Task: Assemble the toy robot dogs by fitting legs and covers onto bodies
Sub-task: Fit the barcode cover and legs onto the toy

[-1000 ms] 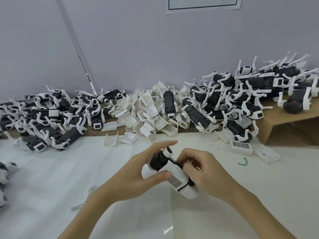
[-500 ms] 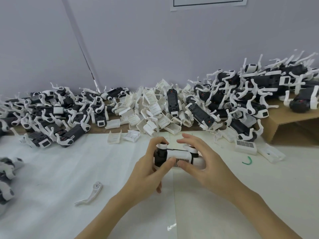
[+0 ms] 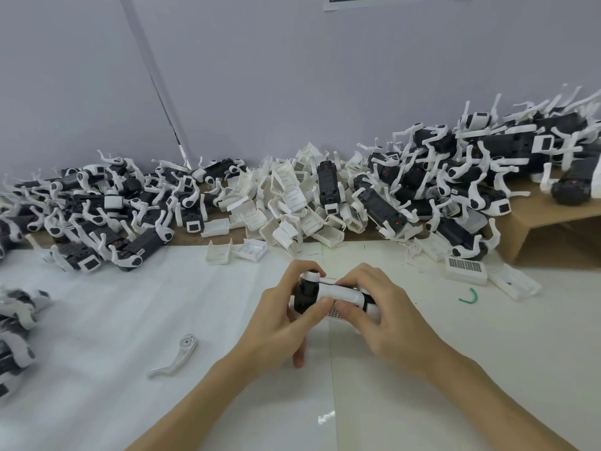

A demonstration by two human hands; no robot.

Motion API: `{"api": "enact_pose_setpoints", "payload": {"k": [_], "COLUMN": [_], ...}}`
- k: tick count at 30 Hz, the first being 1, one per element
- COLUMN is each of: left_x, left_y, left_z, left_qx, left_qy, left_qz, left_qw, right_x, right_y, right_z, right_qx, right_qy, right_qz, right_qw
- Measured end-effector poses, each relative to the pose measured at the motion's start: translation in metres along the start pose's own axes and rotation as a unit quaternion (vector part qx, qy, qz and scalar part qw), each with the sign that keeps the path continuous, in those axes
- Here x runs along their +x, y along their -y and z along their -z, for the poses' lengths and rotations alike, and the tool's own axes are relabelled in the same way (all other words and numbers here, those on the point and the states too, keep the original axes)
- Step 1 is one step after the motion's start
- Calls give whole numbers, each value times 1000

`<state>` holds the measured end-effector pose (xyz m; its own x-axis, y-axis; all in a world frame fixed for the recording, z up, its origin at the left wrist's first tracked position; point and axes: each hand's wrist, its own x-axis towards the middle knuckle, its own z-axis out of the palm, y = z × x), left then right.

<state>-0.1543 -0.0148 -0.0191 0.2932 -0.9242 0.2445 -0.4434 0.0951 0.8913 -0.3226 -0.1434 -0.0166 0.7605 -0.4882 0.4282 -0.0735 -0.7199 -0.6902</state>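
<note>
both hands hold one toy dog body just above the white table, the left hand gripping its dark end and the right hand pinching the white cover onto it. assembled dogs crowd the back edge. a heap of loose covers and a stray leg suggest much work remains.

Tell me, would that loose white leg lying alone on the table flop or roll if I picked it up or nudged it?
The loose white leg looks like thin moulded plastic, so probably stiff and very light. It lies flat and curved on the white table, so a nudge would likely slide or spin it rather than roll it. Its slim end might snap if bent.
</note>
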Motion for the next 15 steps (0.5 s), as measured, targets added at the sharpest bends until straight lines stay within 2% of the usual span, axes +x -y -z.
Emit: {"api": "enact_pose_setpoints", "payload": {"k": [8,15], "left_x": [3,2], "left_y": [-2,5], "left_z": [-1,3], "left_qx": [-41,-14], "left_qy": [-4,22], "left_qz": [8,-11], "left_qw": [999,1000], "right_x": [2,-1], "right_y": [4,3], "right_z": [4,3], "right_qx": [66,42], "right_qy": [10,0], "right_qz": [-28,-9], "right_qw": [997,999]}}
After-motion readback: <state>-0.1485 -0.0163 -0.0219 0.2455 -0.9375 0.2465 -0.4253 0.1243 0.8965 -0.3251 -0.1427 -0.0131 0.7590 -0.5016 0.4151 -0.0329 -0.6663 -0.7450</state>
